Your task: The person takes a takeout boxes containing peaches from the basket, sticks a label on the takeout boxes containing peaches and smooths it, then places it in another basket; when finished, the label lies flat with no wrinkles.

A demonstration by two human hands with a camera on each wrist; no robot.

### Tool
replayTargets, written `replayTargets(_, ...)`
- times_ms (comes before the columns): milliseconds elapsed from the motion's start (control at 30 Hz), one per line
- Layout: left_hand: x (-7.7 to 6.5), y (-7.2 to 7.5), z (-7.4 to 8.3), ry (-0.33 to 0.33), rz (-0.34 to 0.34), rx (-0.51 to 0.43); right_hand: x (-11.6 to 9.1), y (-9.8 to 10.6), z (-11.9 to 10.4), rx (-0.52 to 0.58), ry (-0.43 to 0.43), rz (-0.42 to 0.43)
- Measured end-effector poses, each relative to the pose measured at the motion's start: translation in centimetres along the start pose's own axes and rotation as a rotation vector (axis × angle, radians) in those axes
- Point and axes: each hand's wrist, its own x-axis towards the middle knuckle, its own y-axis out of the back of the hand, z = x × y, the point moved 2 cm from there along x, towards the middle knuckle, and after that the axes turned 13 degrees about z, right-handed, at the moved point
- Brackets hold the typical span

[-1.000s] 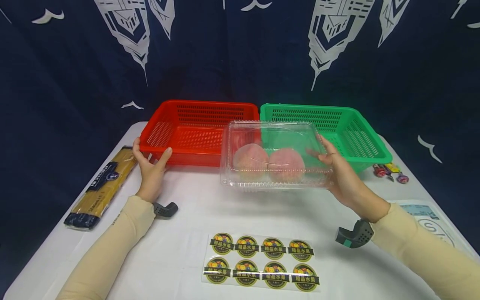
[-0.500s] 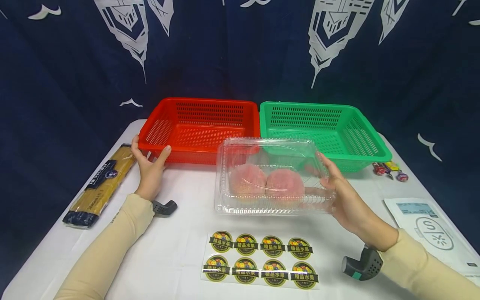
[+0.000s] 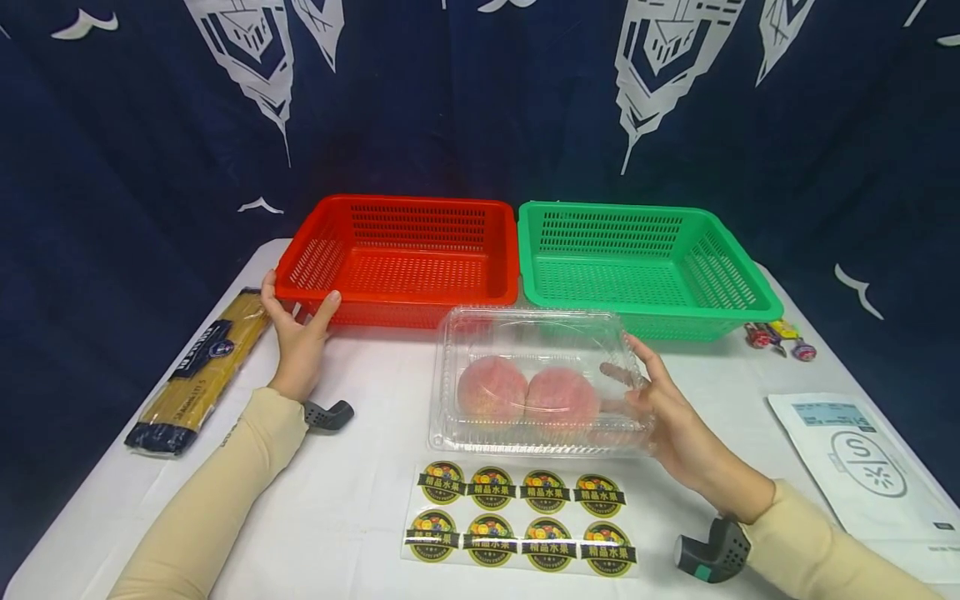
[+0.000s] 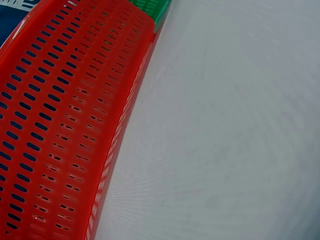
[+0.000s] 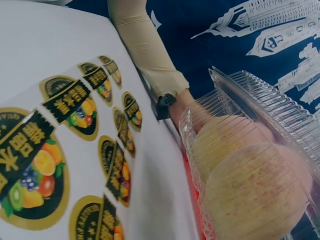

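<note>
My right hand (image 3: 677, 425) grips the right side of a clear plastic clamshell box (image 3: 525, 329), thumb toward the front and fingers showing through the plastic. Inside sit two pink peaches (image 3: 491, 390), also close up in the right wrist view as blushed yellow peaches (image 5: 257, 192). The box is in front of the baskets, its front edge just behind the sticker sheet. At the front left corner of the red basket (image 3: 420, 312), my left hand (image 3: 298, 350) rests with thumb and index finger spread; the left wrist view shows the basket wall (image 4: 65, 115) but no fingers.
A green basket (image 3: 652, 321) adjoins the red one. Flat on the white table lies a sheet of round fruit stickers (image 3: 521, 521). Spaghetti in a packet (image 3: 202, 371) lies left; wrapped lollipops (image 3: 780, 340) and a white pouch (image 3: 862, 458) lie right. A dark patterned curtain (image 3: 465, 100) hangs behind.
My right hand has brought the clamshell box with the peaches down and toward me, away from in front of the basket openings. The left hand has stayed at the red basket's corner.
</note>
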Motion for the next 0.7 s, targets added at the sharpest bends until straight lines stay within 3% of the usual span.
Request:
replayTargets(300, -0.1, 0.0, 0.1, 0.007, 0.004, 0.002, 0.3, -0.6, 1.7, 0.041, -0.051, 0.031)
replayTargets(700, -0.2, -0.1, 0.2, 0.002, 0.006, 0.004, 1.3, -1.1, 2.5, -0.063, -0.110, 0.065)
